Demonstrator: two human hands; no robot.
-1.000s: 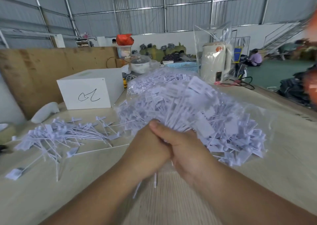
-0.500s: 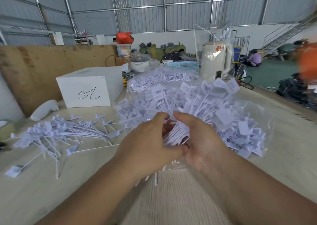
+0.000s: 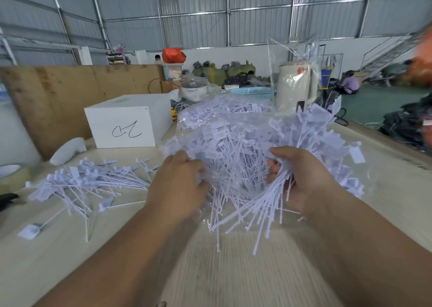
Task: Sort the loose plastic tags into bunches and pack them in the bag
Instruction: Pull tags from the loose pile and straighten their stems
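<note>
We look down from head height at a pale wooden desk (image 3: 385,213) in a large metal-walled hall. Our right hand (image 3: 301,180) is curled around a bunch of white plastic tags (image 3: 264,196), thumb on top and fingers (image 3: 272,168) wrapped under the thin stems, which fan out toward us past the desk edge. Our left hand (image 3: 180,185) reaches into the mass of tags at the mouth of a clear bag (image 3: 233,129); its fingers are bent and buried among the stems, and motion blur leaves us unsure whether they grip anything. The bag lies in the middle of the desk, just beyond both hands, stuffed with tags whose flat label ends point away from us. To the left, well apart from the bag, a loose pile (image 3: 86,182) of tags is scattered on the desk, with a few strays nearer us. Behind that pile stands a white box (image 3: 124,124) with a black scribble on its front, and a white handheld device (image 3: 67,150) lies beside it. Behind the bag stands a cream kettle (image 3: 297,84) wrapped in clear plastic, next to a blue basket (image 3: 252,94).
</note>
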